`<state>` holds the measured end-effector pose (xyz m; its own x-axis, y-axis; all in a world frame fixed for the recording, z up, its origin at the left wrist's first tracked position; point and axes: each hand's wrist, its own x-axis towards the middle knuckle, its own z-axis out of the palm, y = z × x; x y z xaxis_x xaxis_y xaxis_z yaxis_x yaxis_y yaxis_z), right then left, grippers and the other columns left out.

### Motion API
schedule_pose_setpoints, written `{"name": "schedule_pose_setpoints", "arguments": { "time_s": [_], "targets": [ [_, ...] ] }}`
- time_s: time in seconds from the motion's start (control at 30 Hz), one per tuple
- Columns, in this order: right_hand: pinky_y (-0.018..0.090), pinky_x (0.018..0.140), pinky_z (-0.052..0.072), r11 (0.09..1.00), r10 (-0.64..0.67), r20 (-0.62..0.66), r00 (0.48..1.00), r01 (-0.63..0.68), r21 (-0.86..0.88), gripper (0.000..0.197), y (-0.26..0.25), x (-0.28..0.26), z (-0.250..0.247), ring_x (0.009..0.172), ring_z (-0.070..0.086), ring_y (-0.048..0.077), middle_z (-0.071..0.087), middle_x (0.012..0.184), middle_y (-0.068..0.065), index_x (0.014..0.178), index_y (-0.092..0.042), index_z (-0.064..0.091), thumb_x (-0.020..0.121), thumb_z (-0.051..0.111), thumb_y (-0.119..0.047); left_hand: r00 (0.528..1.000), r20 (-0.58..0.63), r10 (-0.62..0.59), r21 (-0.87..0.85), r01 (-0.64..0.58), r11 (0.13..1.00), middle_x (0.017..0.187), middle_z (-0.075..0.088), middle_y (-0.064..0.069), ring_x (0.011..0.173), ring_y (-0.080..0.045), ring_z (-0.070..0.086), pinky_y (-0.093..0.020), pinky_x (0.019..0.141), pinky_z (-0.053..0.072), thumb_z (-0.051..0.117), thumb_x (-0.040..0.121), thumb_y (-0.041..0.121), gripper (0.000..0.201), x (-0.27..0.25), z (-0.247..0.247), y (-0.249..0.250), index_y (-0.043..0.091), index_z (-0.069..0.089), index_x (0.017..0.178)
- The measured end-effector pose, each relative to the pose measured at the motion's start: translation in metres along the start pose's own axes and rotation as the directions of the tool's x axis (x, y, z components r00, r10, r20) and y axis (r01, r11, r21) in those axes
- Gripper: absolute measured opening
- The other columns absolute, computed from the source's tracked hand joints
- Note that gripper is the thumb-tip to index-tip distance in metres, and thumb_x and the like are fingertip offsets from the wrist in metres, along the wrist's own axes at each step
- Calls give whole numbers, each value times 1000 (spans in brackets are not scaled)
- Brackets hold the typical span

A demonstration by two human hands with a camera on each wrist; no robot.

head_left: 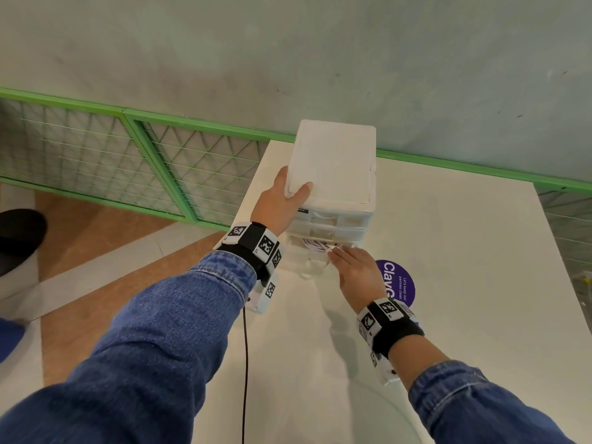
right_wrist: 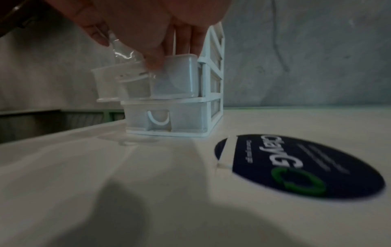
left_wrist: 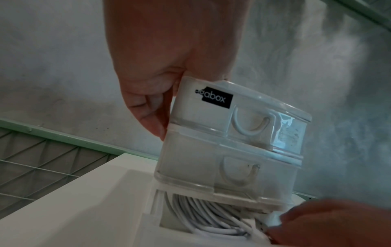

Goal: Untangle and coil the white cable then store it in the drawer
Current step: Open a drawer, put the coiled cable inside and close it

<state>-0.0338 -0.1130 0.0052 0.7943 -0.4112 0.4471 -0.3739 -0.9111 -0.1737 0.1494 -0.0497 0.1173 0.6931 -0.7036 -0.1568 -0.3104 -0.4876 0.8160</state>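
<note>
Left hand (head_left: 282,203) grips the drawer unit's (head_left: 333,165) top corner; right hand (head_left: 355,270), fingers extended, presses the white cable (left_wrist: 203,217) into the open drawer (right_wrist: 135,81).

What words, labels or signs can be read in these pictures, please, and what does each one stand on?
"...abox": white on a black label on the drawer unit top front corner; its first letters are torn off.
"Clay...": large white letters on the purple round sticker on the table, the rest hidden by the right hand.
"Let's keep our pantries clean": small white print on the same sticker.
Wristband square markers: coded patterns, no words.
</note>
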Motion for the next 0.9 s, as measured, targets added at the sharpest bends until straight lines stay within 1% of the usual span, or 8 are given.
{"name": "schedule_pose_setpoints", "arguments": {
  "time_s": [0.07,0.1,0.2,0.3,0.4,0.47,0.67,0.9],
  "targets": [
    [44,83,51,972,192,-65,979,-181,149,30,0,-4,-6,92,62,30,70,96,5,98,-13,67,70,77,-10,1000,2,0,-1,0,1000,148,41,-10,134,-27,40,-33,105,32,47,90,55,73,0,-1,1,25,18,150],
    [45,87,48,920,335,-70,940,-311,238,35,-1,-7,-8,99,58,32,65,103,9,105,-12,63,73,76,-21,1000,2,1,-3,-1,1000,148,41,-10,134,-27,40,-33,104,32,47,90,55,73,-1,-1,1,25,17,150],
    [45,106,36,600,665,141,733,-638,483,93,-6,-5,-10,128,39,30,40,138,16,138,-9,30,65,81,-37,1000,-3,4,-11,-4,1000,148,41,-9,134,-27,40,-33,105,32,47,90,54,73,-1,-1,1,25,18,150],
    [41,113,26,372,689,385,614,-755,539,121,-10,6,-6,142,21,25,17,155,12,147,-21,-6,65,81,-35,1000,-2,4,-3,-4,1000,147,42,-9,133,-27,41,-35,107,33,47,90,56,74,-1,-1,1,25,18,150],
    [43,113,29,304,700,439,563,-792,530,120,-8,14,1,141,25,26,18,156,7,146,-23,-12,68,79,-33,1000,14,7,6,-7,1000,149,39,-10,135,-27,39,-34,106,31,46,90,56,74,0,-2,1,24,16,150],
    [42,108,33,300,708,453,542,-811,502,115,-7,16,4,137,34,28,27,153,7,146,-23,-10,71,76,-37,1000,27,12,21,-12,1000,149,40,-11,134,-26,39,-31,103,31,45,91,55,73,0,-2,1,24,15,151],
    [43,94,48,335,701,412,582,-779,531,95,-1,24,11,116,56,30,56,132,7,143,-30,11,72,74,-41,999,38,17,49,-19,999,143,46,-14,129,-28,46,-31,98,34,42,92,55,73,0,-4,2,22,13,151],
    [29,80,45,292,755,356,550,-769,569,94,-4,33,14,93,59,16,60,112,-5,137,-26,24,64,83,-28,999,44,23,71,-26,997,140,49,-15,125,-29,48,-32,95,35,41,93,55,73,-1,-5,3,22,12,151]
  ]
}}
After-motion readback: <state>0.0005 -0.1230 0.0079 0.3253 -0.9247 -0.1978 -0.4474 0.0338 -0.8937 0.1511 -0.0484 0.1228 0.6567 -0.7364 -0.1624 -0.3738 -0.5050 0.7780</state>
